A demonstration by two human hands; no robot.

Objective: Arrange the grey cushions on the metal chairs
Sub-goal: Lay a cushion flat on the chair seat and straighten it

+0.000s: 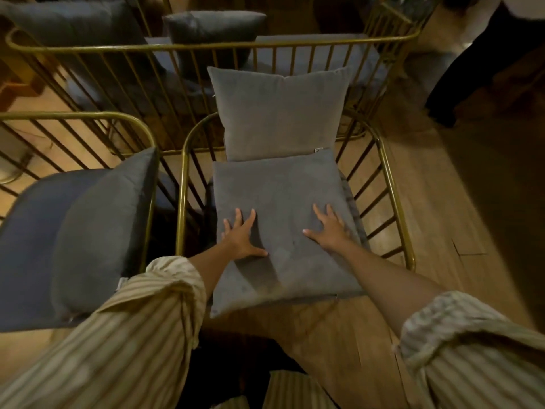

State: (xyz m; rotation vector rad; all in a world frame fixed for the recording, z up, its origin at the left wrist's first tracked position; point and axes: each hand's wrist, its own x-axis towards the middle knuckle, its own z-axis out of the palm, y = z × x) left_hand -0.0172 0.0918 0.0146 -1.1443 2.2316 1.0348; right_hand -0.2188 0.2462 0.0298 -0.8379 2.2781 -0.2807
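Note:
A grey seat cushion (pixel 283 184) lies flat on the gold metal chair (pixel 392 184) in front of me. A second grey cushion (pixel 280 113) leans upright against that chair's barred back. My left hand (pixel 241 236) and my right hand (pixel 330 228) both rest palm-down on the seat cushion, fingers spread, holding nothing. The cushion's near edge overhangs the front of the seat.
Another gold chair (pixel 88 116) stands close on the left with a grey cushion (pixel 100 231) leaning on its seat. A long gold bench (pixel 206 45) with grey cushions (pixel 215 28) runs behind. Wooden floor (pixel 442 231) lies to the right, where a person in dark clothes (pixel 486 54) stands.

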